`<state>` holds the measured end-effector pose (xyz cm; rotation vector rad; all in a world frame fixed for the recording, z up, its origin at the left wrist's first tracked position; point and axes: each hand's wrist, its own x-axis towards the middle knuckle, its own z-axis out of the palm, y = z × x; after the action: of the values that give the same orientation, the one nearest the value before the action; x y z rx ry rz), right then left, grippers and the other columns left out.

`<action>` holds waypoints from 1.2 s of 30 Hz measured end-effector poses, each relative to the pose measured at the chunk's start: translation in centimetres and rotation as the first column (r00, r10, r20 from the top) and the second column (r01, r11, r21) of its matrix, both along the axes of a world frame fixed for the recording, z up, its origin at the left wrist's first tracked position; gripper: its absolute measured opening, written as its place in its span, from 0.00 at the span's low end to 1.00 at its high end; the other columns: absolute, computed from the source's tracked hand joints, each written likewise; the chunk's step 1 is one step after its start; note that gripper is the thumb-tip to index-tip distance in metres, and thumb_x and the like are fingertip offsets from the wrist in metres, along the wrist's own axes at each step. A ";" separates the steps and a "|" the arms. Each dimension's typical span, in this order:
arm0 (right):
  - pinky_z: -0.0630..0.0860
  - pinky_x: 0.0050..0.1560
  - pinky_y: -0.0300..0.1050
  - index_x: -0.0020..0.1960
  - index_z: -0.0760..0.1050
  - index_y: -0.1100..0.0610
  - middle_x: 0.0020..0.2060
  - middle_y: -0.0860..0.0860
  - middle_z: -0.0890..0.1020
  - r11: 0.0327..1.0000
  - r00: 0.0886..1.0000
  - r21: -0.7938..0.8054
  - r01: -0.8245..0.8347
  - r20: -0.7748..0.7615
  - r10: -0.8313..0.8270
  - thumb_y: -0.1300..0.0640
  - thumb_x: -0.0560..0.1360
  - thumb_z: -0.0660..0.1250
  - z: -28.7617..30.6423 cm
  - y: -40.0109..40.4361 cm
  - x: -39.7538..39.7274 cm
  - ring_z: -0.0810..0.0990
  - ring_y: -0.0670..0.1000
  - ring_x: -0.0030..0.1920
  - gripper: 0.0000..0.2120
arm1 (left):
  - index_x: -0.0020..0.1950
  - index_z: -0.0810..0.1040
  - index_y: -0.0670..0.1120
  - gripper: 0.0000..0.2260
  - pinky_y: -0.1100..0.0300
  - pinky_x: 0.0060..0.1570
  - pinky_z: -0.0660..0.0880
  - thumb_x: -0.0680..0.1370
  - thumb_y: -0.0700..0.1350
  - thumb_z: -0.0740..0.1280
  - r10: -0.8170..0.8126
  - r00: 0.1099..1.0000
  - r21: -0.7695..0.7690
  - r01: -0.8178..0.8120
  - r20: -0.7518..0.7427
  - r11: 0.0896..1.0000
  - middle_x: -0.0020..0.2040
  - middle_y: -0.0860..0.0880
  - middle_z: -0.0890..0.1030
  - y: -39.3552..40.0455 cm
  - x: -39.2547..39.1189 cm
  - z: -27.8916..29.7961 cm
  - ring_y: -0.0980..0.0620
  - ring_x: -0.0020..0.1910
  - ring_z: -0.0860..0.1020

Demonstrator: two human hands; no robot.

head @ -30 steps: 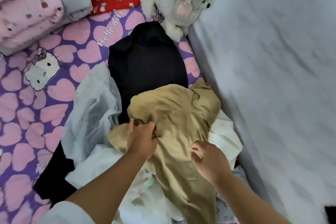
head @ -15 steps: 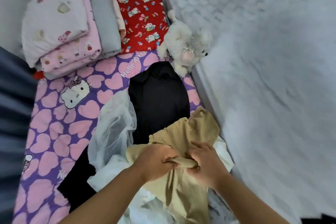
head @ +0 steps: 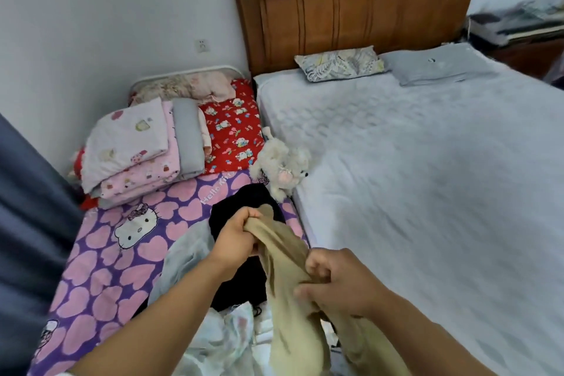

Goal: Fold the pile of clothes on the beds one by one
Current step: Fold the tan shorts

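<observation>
Item in hand: tan garment (head: 293, 299), lifted clear of the clothes pile (head: 225, 342) at the 6 o'clock edge of the view, bunched into a rope between two fists, probably so it can be carried off and spread flat for folding. Left hand (head: 236, 238): fingers curled tight round the garment's upper end, held high toward 12 o'clock of the pile. Right hand (head: 338, 281): fingers and thumb clamped on the same cloth lower down, at about 4 o'clock from the left hand; the rest of the fabric hangs loose below toward 6 o'clock. Remaining pile: black garment (head: 244, 217) just beyond the left fist, pale sheer cloth (head: 183, 259) at its 8 o'clock, white printed cloth nearest the wearer, all lying on the heart-print sheet (head: 100, 265) of the small bed, none yet folded. Large bed (head: 427, 192) at 3 o'clock with a bare quilted cover, the likely laying-out surface. Elsewhere: folded blankets (head: 134, 146) stacked at 10 o'clock, plush toy (head: 282, 166) in the seam between the beds, two pillows (head: 341, 62) against the wooden headboard (head: 357, 6) at 1 o'clock
</observation>
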<state>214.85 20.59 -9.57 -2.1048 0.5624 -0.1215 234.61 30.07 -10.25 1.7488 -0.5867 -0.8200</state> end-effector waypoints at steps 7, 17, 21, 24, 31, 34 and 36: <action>0.75 0.47 0.42 0.54 0.76 0.51 0.43 0.46 0.79 0.924 0.935 -0.150 0.351 0.102 -0.339 0.46 0.73 0.70 5.1 -3.8 -4.1 0.76 0.45 0.42 0.13 | 0.45 0.75 0.41 0.19 0.70 0.37 0.73 0.73 0.21 0.54 -0.174 0.939 -0.266 0.256 0.295 0.929 0.39 0.56 0.80 -1.1 -3.9 6.8 0.62 0.37 0.77; 0.69 0.58 0.35 0.63 0.70 0.38 0.58 0.41 0.79 0.924 0.935 0.380 0.039 0.312 -0.167 0.49 0.68 0.72 10.6 -4.5 -2.1 0.75 0.38 0.60 0.26 | 0.45 0.78 0.43 0.17 0.60 0.61 0.70 0.72 0.21 0.61 -0.231 0.667 -0.225 0.524 0.708 0.822 0.51 0.50 0.78 -0.4 -7.2 12.0 0.55 0.56 0.76; 0.76 0.54 0.46 0.63 0.73 0.54 0.47 0.50 0.83 0.951 0.950 0.306 0.049 0.280 -0.139 0.60 0.72 0.71 10.6 -3.7 -0.9 0.81 0.46 0.49 0.20 | 0.47 0.82 0.50 0.11 0.56 0.66 0.68 0.76 0.35 0.65 -0.290 0.528 -0.064 0.554 0.798 0.830 0.61 0.47 0.75 0.8 -7.4 12.2 0.53 0.68 0.70; 0.77 0.52 0.47 0.51 0.78 0.51 0.42 0.47 0.84 0.955 0.926 0.292 0.059 0.341 -0.161 0.65 0.74 0.67 10.8 -3.2 -0.6 0.81 0.46 0.45 0.11 | 0.54 0.83 0.47 0.20 0.61 0.70 0.62 0.73 0.28 0.60 -0.383 0.369 0.132 0.552 0.847 0.823 0.71 0.47 0.67 1.7 -6.6 12.7 0.53 0.73 0.64; 0.71 0.59 0.43 0.59 0.74 0.53 0.51 0.45 0.79 0.988 0.960 0.146 0.045 0.268 -0.084 0.61 0.76 0.67 12.3 -3.5 -0.9 0.76 0.46 0.53 0.13 | 0.65 0.76 0.50 0.26 0.66 0.70 0.60 0.71 0.30 0.62 -0.316 0.536 0.091 0.403 0.783 0.911 0.69 0.53 0.67 2.5 -6.2 14.6 0.57 0.71 0.65; 0.70 0.56 0.41 0.57 0.74 0.50 0.48 0.44 0.78 0.996 0.969 0.023 -0.082 0.235 0.075 0.62 0.76 0.66 13.1 -3.0 -1.2 0.75 0.45 0.50 0.12 | 0.71 0.68 0.52 0.28 0.62 0.73 0.56 0.73 0.39 0.68 -0.333 0.488 0.095 0.450 0.807 0.888 0.72 0.55 0.63 1.6 -7.3 15.2 0.59 0.73 0.60; 0.70 0.48 0.36 0.50 0.75 0.48 0.40 0.39 0.75 0.986 0.969 -0.081 -0.144 0.190 0.157 0.61 0.75 0.67 13.7 -2.6 -1.6 0.73 0.43 0.47 0.09 | 0.73 0.65 0.52 0.31 0.60 0.74 0.49 0.72 0.45 0.71 -0.354 0.345 0.174 0.457 0.869 0.872 0.73 0.55 0.62 0.7 -7.9 15.5 0.58 0.75 0.54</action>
<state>213.21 17.95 4.08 -2.1612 0.2832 -0.2613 226.74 30.82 5.26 1.8686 -1.8284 -0.0615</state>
